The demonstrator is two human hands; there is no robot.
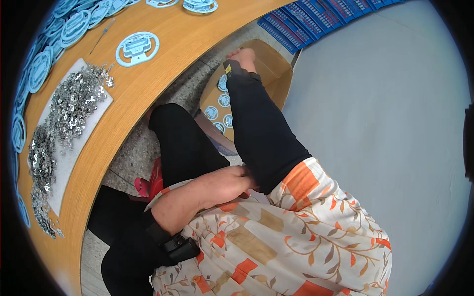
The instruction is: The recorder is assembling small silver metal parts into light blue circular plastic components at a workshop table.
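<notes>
My right hand (244, 58) reaches over the cardboard box (279, 69) on the floor. Its fingers look curled; whatever they might hold is hidden. Below the wrist, inside the box, lie several round light-blue plastic wheel-shaped parts (211, 113). My left hand (232, 183) rests across my lap against my right sleeve near the elbow, with its fingertips out of sight. On the table's edge, a single light-blue wheel-shaped part (138, 48) with a raised rectangular centre lies apart from the others.
The wooden table (163, 64) curves along the left, bearing a heap of small metal clips (74, 106) on a white sheet (74, 163), a thin screwdriver (103, 35) and a pile of light-blue parts (42, 69). Blue printed packs (316, 19) line the far side. A grey surface (380, 113) spans the right.
</notes>
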